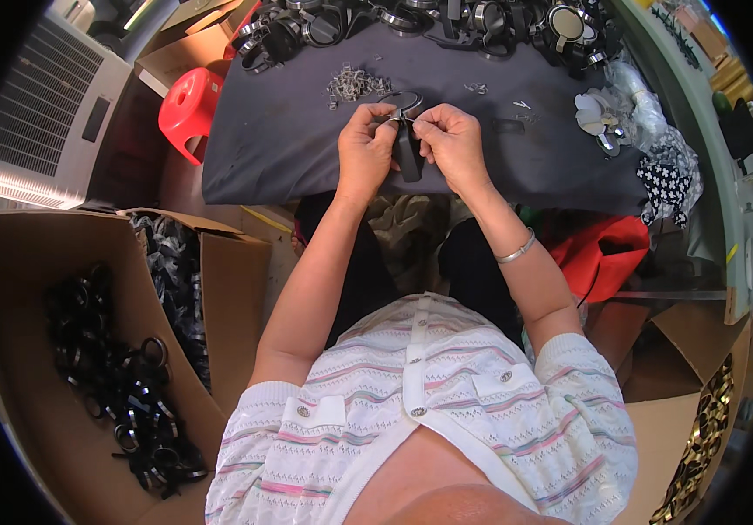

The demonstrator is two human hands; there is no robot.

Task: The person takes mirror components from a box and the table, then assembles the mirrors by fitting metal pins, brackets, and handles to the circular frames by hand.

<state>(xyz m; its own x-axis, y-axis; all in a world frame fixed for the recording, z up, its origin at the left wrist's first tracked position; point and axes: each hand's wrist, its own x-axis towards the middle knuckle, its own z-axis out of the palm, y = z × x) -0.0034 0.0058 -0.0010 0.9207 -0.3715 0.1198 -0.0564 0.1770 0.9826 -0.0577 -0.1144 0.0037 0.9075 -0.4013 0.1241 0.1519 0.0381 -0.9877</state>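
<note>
Grips the strap in the left hand, over the near side of the worktop, just below the round buckle; pinches the right hand closed at the strap's right side, on something too small to tell; has metal bits piled beyond, more buckles heaped along the far edge

Red stool — near louvred unit — red fabric, right.

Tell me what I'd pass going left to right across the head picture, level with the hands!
Boxy white slatted machine, red plastic stool, bare left hand, flat black strap, bare right hand, pale flat rounded pieces.
</note>
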